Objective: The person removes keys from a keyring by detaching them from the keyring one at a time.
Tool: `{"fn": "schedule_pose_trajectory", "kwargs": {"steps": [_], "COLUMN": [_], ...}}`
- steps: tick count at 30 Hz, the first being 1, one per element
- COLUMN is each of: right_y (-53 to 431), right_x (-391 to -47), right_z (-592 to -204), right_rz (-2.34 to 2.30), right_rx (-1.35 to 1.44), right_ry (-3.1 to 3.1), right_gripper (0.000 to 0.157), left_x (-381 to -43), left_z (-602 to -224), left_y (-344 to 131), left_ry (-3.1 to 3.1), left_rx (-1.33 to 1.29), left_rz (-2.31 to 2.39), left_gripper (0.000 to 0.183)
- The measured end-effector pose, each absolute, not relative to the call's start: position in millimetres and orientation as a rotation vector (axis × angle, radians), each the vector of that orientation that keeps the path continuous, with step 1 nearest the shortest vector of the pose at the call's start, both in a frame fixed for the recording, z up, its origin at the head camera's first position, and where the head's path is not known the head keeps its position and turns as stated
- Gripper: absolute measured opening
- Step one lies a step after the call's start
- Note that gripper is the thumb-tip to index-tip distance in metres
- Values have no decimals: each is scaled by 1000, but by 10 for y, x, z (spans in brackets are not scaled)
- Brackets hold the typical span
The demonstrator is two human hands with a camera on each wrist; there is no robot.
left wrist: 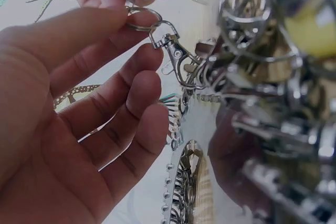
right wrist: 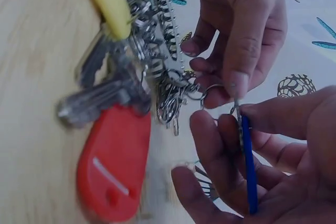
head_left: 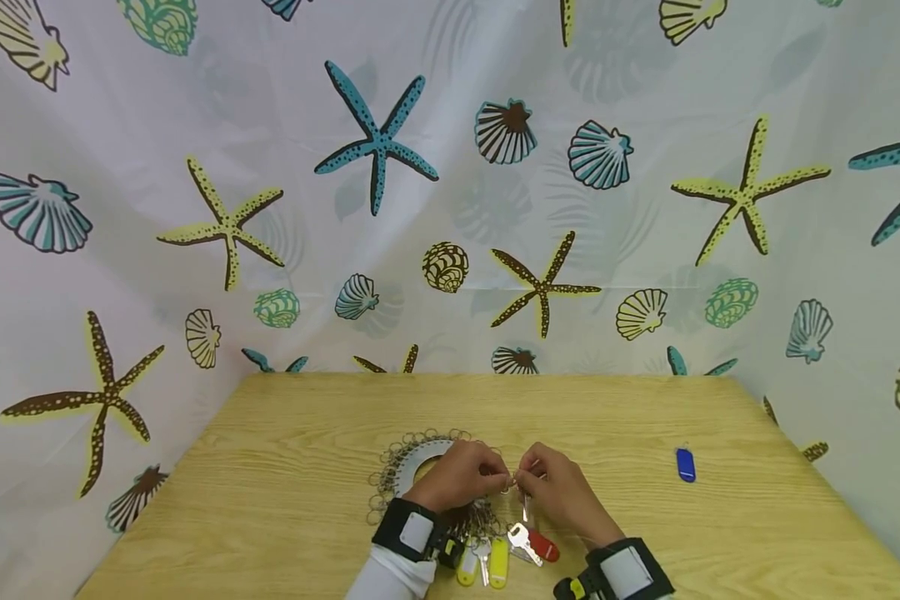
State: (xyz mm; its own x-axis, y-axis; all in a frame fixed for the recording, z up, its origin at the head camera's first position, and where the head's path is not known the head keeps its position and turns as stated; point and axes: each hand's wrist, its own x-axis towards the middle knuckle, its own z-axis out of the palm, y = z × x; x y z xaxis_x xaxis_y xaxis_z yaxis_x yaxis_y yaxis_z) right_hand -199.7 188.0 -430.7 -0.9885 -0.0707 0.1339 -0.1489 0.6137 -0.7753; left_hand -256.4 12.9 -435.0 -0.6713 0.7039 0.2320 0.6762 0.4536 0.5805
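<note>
Between the fingertips of my left hand [head_left: 465, 475] is a thin metal split ring [left wrist: 157, 17]. A silver swivel clasp [left wrist: 177, 53] hangs linked to that ring. My right hand [head_left: 561, 493] meets it at the ring and pinches a flat blue key tag [right wrist: 249, 166], seen edge-on in the right wrist view. In the head view a silver key [head_left: 526, 507] hangs below the right fingers. Under the left hand lies a ring-shaped metal plate [head_left: 408, 468] edged with many small rings and clasps, partly hidden by the hand and wrist.
Near the front of the wooden table [head_left: 285, 500] are a red key tag [head_left: 544, 547], a yellow key tag [head_left: 498, 563] and loose-hanging keys [head_left: 483, 557]. Another blue key tag [head_left: 686, 465] lies apart on the right. A patterned curtain [head_left: 450, 208] surrounds the table.
</note>
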Motion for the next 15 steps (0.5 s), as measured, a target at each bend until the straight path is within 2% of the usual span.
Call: {"fn": "schedule_pose_trajectory", "kwargs": {"steps": [5,10,15], "right_y": [1881,1892,1905], "right_x": [-1988,-1975,-1990], "right_z": [-4282,-4276,-4299], "right_rz": [1524,1508,1429], "right_rx": [204,259,299], "right_ry": [-2695,-2675,-2689], "right_gripper": [4,4,4], "left_x": [-2571,-2578,-2570], "left_z": [-4356,-4388,-4417], "left_y": [137,151,147], "left_ry": [2659,2676,2660], "left_rx": [1266,1249,1122], "left_rz": [1005,1034,1069], "left_gripper": [10,4,14]}}
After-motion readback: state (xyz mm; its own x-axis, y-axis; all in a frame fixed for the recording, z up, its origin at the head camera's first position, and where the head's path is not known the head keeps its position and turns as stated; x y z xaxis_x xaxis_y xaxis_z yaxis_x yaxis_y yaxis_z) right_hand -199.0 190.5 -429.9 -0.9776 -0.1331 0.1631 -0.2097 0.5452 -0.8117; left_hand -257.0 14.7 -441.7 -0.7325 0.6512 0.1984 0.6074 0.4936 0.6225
